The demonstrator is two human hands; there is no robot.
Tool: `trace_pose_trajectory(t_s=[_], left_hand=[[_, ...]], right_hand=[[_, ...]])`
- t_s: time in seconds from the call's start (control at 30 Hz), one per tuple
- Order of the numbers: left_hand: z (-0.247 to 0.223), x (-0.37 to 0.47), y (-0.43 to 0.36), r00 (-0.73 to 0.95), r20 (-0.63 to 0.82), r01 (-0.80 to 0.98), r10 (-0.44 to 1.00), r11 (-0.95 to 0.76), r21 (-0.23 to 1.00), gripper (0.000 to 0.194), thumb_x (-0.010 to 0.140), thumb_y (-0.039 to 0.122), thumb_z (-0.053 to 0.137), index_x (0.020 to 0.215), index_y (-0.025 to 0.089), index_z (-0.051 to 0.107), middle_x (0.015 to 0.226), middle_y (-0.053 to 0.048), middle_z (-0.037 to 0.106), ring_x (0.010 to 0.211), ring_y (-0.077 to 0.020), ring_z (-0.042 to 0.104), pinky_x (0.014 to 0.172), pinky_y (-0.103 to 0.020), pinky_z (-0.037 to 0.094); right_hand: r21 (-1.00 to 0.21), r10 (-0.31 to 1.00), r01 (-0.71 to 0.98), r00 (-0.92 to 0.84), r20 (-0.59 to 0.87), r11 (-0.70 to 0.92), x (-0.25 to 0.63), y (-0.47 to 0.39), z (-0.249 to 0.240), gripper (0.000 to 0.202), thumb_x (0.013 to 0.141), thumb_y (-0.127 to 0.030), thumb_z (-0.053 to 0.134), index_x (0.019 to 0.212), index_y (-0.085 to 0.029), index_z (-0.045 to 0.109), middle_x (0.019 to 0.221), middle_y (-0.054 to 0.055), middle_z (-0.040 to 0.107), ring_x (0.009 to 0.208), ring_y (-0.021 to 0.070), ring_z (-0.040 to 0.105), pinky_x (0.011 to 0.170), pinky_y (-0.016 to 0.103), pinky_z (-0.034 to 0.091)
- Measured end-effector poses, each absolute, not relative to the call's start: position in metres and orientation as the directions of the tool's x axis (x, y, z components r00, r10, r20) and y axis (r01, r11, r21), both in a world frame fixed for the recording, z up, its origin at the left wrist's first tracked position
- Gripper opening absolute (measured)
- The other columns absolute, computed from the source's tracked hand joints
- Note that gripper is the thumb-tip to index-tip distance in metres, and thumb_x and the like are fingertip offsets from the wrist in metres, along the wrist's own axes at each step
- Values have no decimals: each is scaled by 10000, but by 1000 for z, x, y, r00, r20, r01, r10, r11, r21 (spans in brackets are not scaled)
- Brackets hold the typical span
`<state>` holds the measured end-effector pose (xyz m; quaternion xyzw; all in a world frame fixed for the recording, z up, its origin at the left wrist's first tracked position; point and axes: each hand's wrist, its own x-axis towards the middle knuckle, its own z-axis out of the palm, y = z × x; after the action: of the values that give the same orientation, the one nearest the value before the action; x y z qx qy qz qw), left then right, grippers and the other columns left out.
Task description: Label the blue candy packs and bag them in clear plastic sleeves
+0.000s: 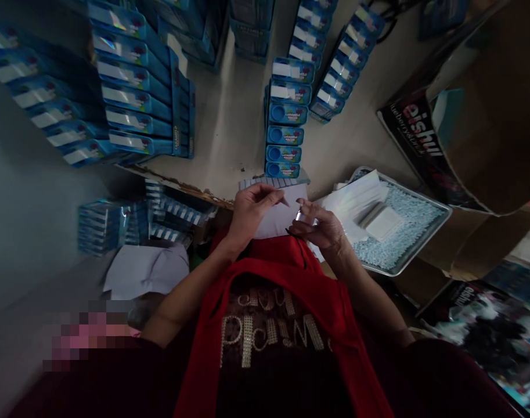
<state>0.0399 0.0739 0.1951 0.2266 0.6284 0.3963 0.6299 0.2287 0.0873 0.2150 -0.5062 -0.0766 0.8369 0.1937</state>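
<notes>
My left hand [252, 212] is closed in a pinch on a small pale label-like piece [285, 201], its pointed corner sticking out past the fingertips. Close by on the right, my right hand [320, 227] curls its fingers around a small shiny, pale object [307, 217]; the fingers cover much of it, so its kind is unclear. Below both hands a white paper sheet [271, 223] lies over my red apron [273, 255] at the table's edge. Just beyond stands a row of small blue packs [284, 136] in an open display box; the farther ones carry white strips on top.
A metal tray [395, 271] of pale blue pellets [415, 212] holds white sheets [356, 200] and a white plastic container [381, 222]. An open cardboard carton [415, 130] stands at the right. Stacked blue boxes [129, 75] fill the left; white paper [145, 270] lies lower down.
</notes>
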Motion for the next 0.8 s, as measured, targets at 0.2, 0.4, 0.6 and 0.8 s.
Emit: trace_pose_trajectory(t_s=[0.2,0.4,0.6,0.8], left_hand=[[222,27,87,-204,-351,105,914,377,920,140,908,371,879,832,257,851,831,-16,830,779,-185,749,776,-313,602],[218,31,107,-267,-295,101,918,331,938,111,902,341,891,856,242,870,760,0,808,700,-166,724,682,-289,554],[212,21,117,-249,-418,-15,874,428,904,105,889,325,892,861,229,861,745,-7,791,689,-157,733,673,-274,599],[184,13,158,-253,-461,-155,850,435,887,153,897,336,898,880,199,832,779,-10,784,675,-132,727,674,-247,621]], right_hand=[[-665,664,18,-19,-747,-747,226,102,229,320,719,-473,944,724,-215,754,604,-48,586,522,76,332,502,266,246],[-807,824,169,98,-557,-566,224,132,234,291,742,-466,964,780,-210,830,685,1,724,597,132,553,549,279,410],[-824,907,381,144,-395,-419,212,144,237,248,830,-471,911,791,-234,850,565,-38,578,555,124,446,535,288,318],[-690,968,681,214,-132,-244,185,187,220,303,894,-494,848,765,-226,788,572,-42,500,595,146,496,616,301,403]])
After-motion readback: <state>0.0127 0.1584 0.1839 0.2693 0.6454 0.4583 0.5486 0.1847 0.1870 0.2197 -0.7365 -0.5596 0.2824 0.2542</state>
